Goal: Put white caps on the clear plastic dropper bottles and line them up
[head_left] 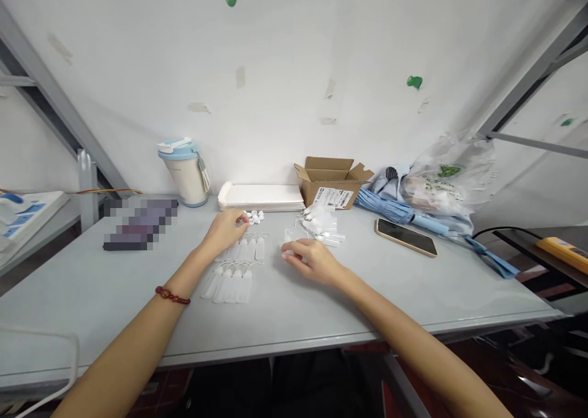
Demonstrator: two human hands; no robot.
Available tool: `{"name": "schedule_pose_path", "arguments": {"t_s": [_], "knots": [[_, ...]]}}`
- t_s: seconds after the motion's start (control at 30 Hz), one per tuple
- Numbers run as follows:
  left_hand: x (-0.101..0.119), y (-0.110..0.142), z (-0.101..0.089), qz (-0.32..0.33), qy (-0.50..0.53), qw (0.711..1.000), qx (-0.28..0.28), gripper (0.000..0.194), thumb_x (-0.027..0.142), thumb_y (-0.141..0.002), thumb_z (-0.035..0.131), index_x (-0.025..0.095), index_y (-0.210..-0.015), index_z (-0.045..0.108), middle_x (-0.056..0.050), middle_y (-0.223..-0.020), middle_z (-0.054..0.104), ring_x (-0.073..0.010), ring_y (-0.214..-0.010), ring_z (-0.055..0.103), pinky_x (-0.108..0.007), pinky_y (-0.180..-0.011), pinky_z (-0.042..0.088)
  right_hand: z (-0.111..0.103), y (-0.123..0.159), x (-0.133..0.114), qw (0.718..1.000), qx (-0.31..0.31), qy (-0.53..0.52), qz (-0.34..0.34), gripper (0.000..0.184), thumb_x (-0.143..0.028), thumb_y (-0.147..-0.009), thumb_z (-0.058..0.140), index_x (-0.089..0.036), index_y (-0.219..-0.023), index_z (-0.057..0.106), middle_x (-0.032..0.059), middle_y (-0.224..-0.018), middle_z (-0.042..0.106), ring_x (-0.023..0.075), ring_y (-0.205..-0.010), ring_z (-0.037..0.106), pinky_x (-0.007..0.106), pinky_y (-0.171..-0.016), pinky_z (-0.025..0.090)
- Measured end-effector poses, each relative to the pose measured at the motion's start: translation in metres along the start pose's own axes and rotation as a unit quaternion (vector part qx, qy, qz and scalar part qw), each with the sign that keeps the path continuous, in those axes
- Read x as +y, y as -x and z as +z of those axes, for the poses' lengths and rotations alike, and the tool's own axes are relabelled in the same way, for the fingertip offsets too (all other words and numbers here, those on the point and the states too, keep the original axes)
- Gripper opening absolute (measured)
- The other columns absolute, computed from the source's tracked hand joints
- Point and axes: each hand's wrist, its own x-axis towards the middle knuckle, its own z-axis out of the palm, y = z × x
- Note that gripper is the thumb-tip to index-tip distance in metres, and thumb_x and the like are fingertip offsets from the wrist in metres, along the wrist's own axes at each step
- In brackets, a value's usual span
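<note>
My left hand (226,229) is at the back of the table, thumb and fingertips pinched at the edge of a small pile of white pieces (255,216). What sits between those fingertips is too small to make out. My right hand (316,260) has its fingers bent together around the lower part of a translucent plastic sleeve (288,235), whose top shows behind the fingers. Two rows of translucent sleeves with white loops lie between my hands; the front row (232,285) is in full view, and my left hand partly covers the back row (250,249). A heap of similar clear sleeves (321,223) lies beyond my right hand.
An open cardboard box (328,188) and a stack of white sheets (261,197) stand against the wall. A lidded cup (186,176) and a blurred-out flat item (142,225) are leftward. A phone (407,237), blue umbrella (386,207) and plastic bag (452,176) lie rightward.
</note>
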Motion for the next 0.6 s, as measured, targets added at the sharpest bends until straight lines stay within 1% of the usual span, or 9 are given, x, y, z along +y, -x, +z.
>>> {"name": "schedule_pose_path", "arguments": {"t_s": [0.13, 0.2, 0.23, 0.33, 0.43, 0.5, 0.6], "knots": [[0.013, 0.003, 0.0, -0.02, 0.114, 0.993, 0.019, 0.017, 0.033, -0.073, 0.054, 0.018, -0.073, 0.061, -0.005, -0.079, 0.069, -0.0209, -0.077, 0.063, -0.032, -0.07, 0.048, -0.003, -0.001, 0.006, 0.995, 0.078, -0.027, 0.047, 0.021, -0.031, -0.092, 0.043, -0.019, -0.097, 0.06, 0.0052, -0.079, 0.062, 0.0143, -0.066, 0.055, 0.024, -0.061, 0.042], [0.024, 0.005, -0.001, -0.031, 0.186, 0.982, 0.015, 0.02, 0.036, -0.072, 0.058, 0.017, -0.077, 0.06, -0.005, -0.08, 0.069, -0.0203, -0.077, 0.063, -0.032, -0.069, 0.048, -0.002, -0.002, 0.007, 0.993, 0.094, -0.046, 0.052, 0.018, -0.029, -0.09, 0.044, -0.019, -0.095, 0.059, 0.0052, -0.081, 0.062, 0.0146, -0.069, 0.055, 0.025, -0.062, 0.043], [0.029, 0.007, -0.001, -0.04, 0.227, 0.973, 0.003, 0.023, 0.038, -0.07, 0.06, 0.017, -0.08, 0.059, -0.005, -0.082, 0.069, -0.02, -0.076, 0.063, -0.032, -0.068, 0.049, -0.002, -0.002, 0.007, 0.992, 0.097, -0.058, 0.051, 0.016, -0.027, -0.09, 0.044, -0.019, -0.093, 0.058, 0.0048, -0.08, 0.061, 0.0144, -0.069, 0.055, 0.025, -0.062, 0.044], [0.045, 0.012, -0.003, -0.069, 0.338, 0.936, -0.063, 0.03, 0.038, -0.068, 0.066, 0.016, -0.087, 0.058, -0.005, -0.08, 0.07, -0.0185, -0.071, 0.064, -0.032, -0.066, 0.05, -0.002, -0.003, 0.004, 0.989, 0.088, -0.104, 0.049, 0.014, -0.023, -0.088, 0.044, -0.019, -0.089, 0.057, 0.0026, -0.077, 0.059, 0.0129, -0.067, 0.054, 0.023, -0.06, 0.044], [0.055, 0.017, -0.002, -0.068, 0.389, 0.911, -0.118, 0.028, 0.038, -0.069, 0.067, 0.015, -0.086, 0.063, -0.006, -0.078, 0.07, -0.019, -0.074, 0.064, -0.033, -0.069, 0.051, -0.002, -0.003, 0.0, 0.986, 0.067, -0.144, 0.052, 0.012, -0.021, -0.086, 0.044, -0.019, -0.088, 0.056, 0.0011, -0.076, 0.059, 0.0118, -0.067, 0.054, 0.021, -0.059, 0.044], [0.057, 0.019, 0.0, -0.055, 0.407, 0.903, -0.13, 0.029, 0.039, -0.072, 0.065, 0.015, -0.09, 0.066, -0.006, -0.083, 0.071, -0.0198, -0.08, 0.065, -0.033, -0.072, 0.052, -0.003, -0.003, -0.003, 0.984, 0.051, -0.162, 0.059, 0.012, -0.019, -0.085, 0.045, -0.019, -0.087, 0.056, 0.0005, -0.077, 0.06, 0.011, -0.066, 0.053, 0.02, -0.058, 0.043], [0.057, 0.019, 0.005, -0.043, 0.417, 0.899, -0.126, 0.033, 0.04, -0.075, 0.062, 0.017, -0.097, 0.068, -0.008, -0.095, 0.07, -0.0206, -0.086, 0.064, -0.033, -0.073, 0.052, -0.005, -0.002, -0.006, 0.981, 0.031, -0.181, 0.062, 0.013, -0.016, -0.082, 0.045, -0.018, -0.086, 0.057, 0.0, -0.077, 0.061, 0.0098, -0.063, 0.052, 0.019, -0.057, 0.042]]}}
